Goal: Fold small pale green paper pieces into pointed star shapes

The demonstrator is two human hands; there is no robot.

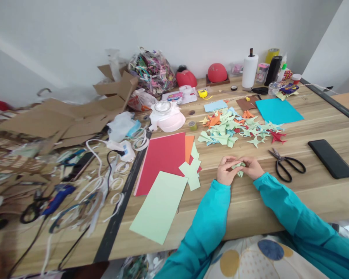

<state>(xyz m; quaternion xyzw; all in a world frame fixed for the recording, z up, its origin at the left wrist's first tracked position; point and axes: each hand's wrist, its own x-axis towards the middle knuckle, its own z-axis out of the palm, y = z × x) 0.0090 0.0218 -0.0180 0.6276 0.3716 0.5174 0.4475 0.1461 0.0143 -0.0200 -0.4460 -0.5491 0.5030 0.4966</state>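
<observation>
Between my two hands is a small piece of folded light green paper (240, 169), pinched by the fingers of both. My left hand (227, 170) grips it from the left, and my right hand (251, 168) from the right, just above the wooden tabletop. Beyond the hands lies a pile of folded paper pieces (228, 126), mostly pale green with some orange, blue and red. Left of my hands rest cut green paper pieces (192, 174) and a large green sheet (159, 207). Scissors (287, 162) lie to the right of my right hand.
A black phone (332, 158) lies at the right. A red sheet (165, 162) and an orange sheet (189, 147) are at the left, a turquoise sheet (279, 111) at the back right. Cardboard (61, 116), cords and a blue glue gun (58, 198) crowd the far left table.
</observation>
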